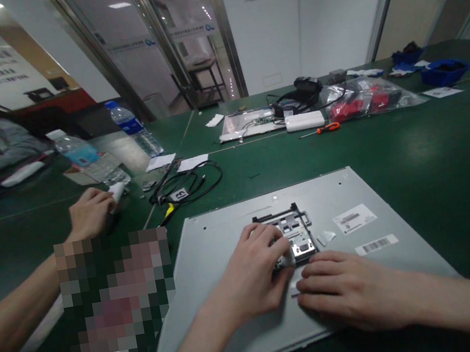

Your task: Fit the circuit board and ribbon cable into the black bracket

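Note:
A large flat grey metal panel (243, 334), like the back of a display, lies on the green table. On its middle sits a black-edged frame (306, 230) with a small circuit board and metal connectors (303, 247). My left hand (259, 268) is curled over the left side of this frame, fingertips bent inward; what they pinch is mostly hidden. Beside it, my right hand (348, 289) rests flat on the panel just below the frame, fingers extended and holding nothing. A small clear plastic piece (326, 237) and two white labels, one a barcode sticker (376, 245), are nearby.
Another person's hand (92, 212) reaches in from the left, gripping a white object (117, 192). Black cables (193, 183), water bottles (134, 127), an orange screwdriver (328, 128), a plastic bag (370, 96) and a blue tray (445, 71) lie beyond the panel.

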A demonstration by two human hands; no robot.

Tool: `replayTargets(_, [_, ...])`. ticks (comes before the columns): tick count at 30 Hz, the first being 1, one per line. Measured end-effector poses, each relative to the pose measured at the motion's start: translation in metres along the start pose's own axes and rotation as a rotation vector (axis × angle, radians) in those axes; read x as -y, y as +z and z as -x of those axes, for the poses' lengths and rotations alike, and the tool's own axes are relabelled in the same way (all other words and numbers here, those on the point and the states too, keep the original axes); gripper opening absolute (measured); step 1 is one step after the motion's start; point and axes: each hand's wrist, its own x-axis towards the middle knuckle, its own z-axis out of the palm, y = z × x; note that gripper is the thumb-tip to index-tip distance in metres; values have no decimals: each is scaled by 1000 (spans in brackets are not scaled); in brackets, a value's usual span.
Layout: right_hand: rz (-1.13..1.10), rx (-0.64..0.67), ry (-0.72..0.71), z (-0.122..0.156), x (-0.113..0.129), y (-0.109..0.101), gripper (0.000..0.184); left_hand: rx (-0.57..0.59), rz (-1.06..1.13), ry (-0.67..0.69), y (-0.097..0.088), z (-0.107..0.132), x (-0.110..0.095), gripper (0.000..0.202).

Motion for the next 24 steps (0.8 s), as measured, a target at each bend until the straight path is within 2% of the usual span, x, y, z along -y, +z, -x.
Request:
replayTargets(12, [10,-21,-12,0,0,-1,24,6,-7,-4,-1,1,0,17])
replayTargets(20, [23,-137,-37,1,2,-7,25,-46,35,29,-2,1,2,16])
replayTargets(24, [19,-144,-43,2,1,-6,24,-64,42,36,-2,2,3,16])
